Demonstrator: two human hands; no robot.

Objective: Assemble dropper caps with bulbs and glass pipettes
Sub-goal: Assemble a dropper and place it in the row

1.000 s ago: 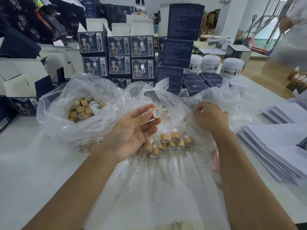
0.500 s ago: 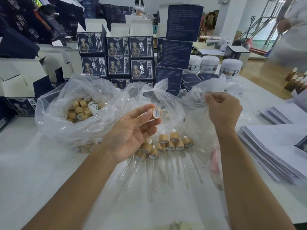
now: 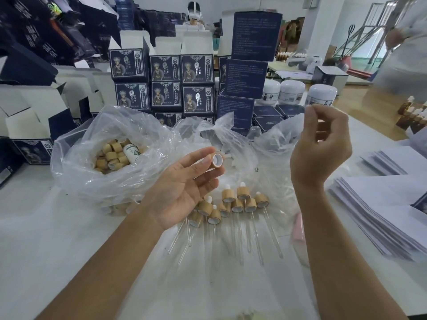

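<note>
My left hand [image 3: 184,188] is palm-up over the table, shut on a bamboo dropper cap [image 3: 217,160] pinched between thumb and fingertips, its white-lined opening facing me. My right hand [image 3: 321,146] is raised above the right clear bag [image 3: 277,139] with thumb and forefinger pinched; I cannot make out anything between them. Several assembled droppers [image 3: 238,204], with bamboo caps, white bulbs and glass pipettes, lie on the white table [image 3: 57,239] below my left hand. An open clear bag [image 3: 76,162] at left holds several loose caps [image 3: 113,155] and a small white bottle [image 3: 132,153].
Stacked navy boxes [image 3: 164,84] and white jars [image 3: 291,90] stand behind the bags. A pile of paper leaflets [image 3: 381,215] lies at right, a pink item [image 3: 299,227] beside my right forearm. Amber dropper bottles [image 3: 413,114] sit far right. A person [image 3: 194,12] sits behind.
My right hand has come up out of the right bag and risen with its fingers pinched. My left hand has held the cap in the same place.
</note>
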